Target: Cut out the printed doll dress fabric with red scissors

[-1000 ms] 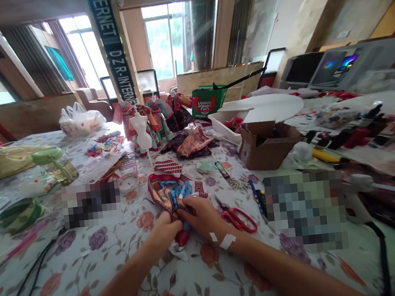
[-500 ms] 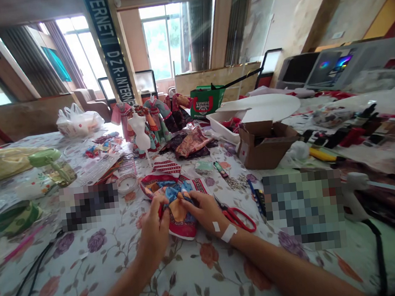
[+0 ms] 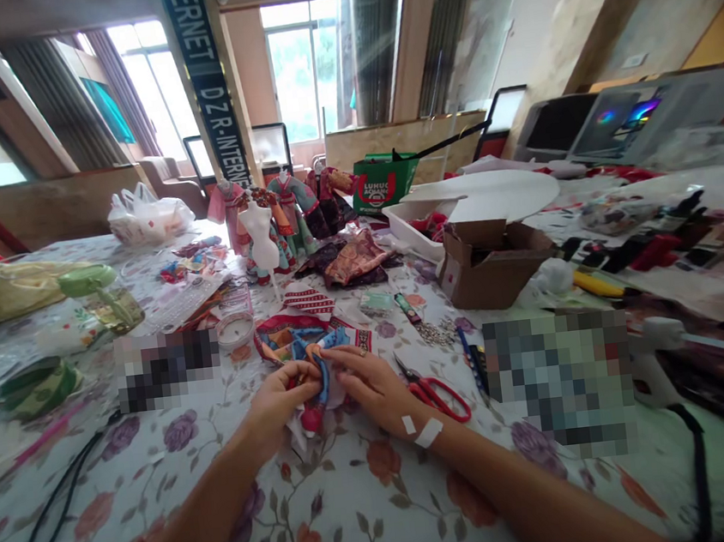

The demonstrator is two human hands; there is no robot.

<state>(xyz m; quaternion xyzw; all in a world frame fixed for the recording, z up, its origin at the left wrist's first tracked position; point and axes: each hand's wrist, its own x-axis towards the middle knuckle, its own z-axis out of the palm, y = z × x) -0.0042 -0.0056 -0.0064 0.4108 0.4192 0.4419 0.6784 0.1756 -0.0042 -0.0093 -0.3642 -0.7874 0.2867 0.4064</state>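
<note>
Between my hands is a piece of patterned fabric [image 3: 282,341] in blue, orange and red with a decorated red border. My left hand [image 3: 281,398] pinches a folded part of it between thumb and fingers. From the other side my right hand [image 3: 378,392] grips the same fold, its index finger stretched along the cloth; part of its grip is hidden. White strips are stuck on the right wrist. Red-handled scissors [image 3: 441,396] lie just right of that hand. Behind the cloth is a red and white patterned scrap [image 3: 309,302].
A small white dress form [image 3: 261,240] stands behind the cloth, near several dressed miniature figures. At right sits an open cardboard box [image 3: 492,279]. A roll of tape [image 3: 235,329] and a green-lidded bottle [image 3: 103,302] are at left. Pens [image 3: 472,363] lie beyond the scissors.
The cloth's lower part, spread flat before, is now gathered into a narrow fold between my hands. My left hand has turned flatter, and my right fingers have stretched out more.
</note>
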